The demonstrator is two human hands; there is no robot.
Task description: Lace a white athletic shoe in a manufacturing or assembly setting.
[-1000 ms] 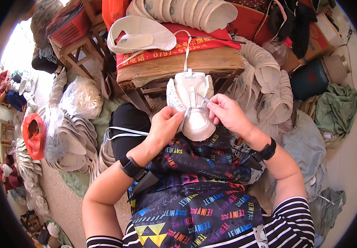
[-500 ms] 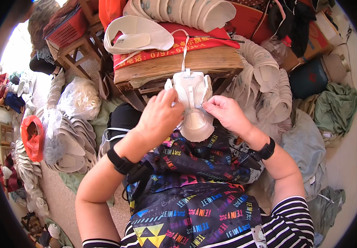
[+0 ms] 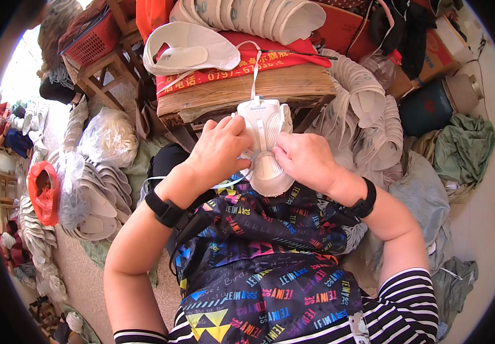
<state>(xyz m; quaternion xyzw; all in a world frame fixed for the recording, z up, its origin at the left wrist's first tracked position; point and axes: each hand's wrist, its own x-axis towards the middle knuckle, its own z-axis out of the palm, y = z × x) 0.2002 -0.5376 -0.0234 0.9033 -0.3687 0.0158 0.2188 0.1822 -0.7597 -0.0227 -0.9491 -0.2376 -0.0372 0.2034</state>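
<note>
Two hands on one white shoe upper [image 3: 267,143]: left hand [image 3: 220,150] fingers curled, pinching its left edge; right hand [image 3: 303,160] fingertips pressed together at its middle. Upper lies over the lap, against a wooden bench [image 3: 230,94].
</note>
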